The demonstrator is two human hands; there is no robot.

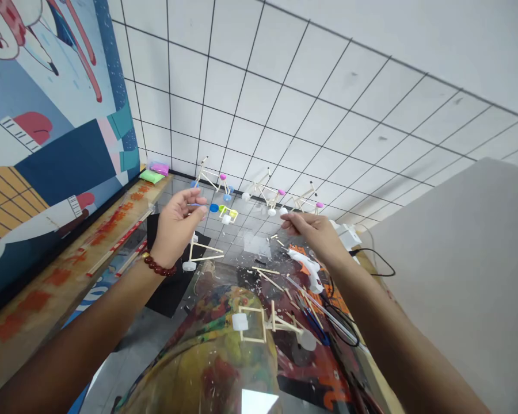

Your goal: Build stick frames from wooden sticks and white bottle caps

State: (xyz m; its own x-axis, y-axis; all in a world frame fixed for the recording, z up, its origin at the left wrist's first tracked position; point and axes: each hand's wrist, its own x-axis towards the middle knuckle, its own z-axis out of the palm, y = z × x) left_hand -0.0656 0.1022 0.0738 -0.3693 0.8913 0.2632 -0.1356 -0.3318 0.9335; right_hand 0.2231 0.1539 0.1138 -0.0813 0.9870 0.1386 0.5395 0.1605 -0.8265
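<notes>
Big painted mural (47,115) down the left wall, then white tiles (259,98) with black grid lines across the back. Paint-stained wooden ledge (34,293) runs along the mural, with pink and green clay packets (155,174) at the far end. Next over, a stick frame (201,251) with a white cap wheel lies on a black mat (172,282), just below the left hand (176,227). That hand wears a red bead bracelet (159,265) and is pinching a thin blue stick (196,204), with a blue cap (214,207) right by its end. Three more stick frames (263,192) sit against the tiles, and another (263,325) lies on a clear painted sheet (207,368). Right hand (315,236) is pinched closed, but I can't tell if it's holding anything. Just below it is a white hot glue gun (306,267), then paintbrushes (313,316), a black cable (373,264) and a big grey board (449,276).
</notes>
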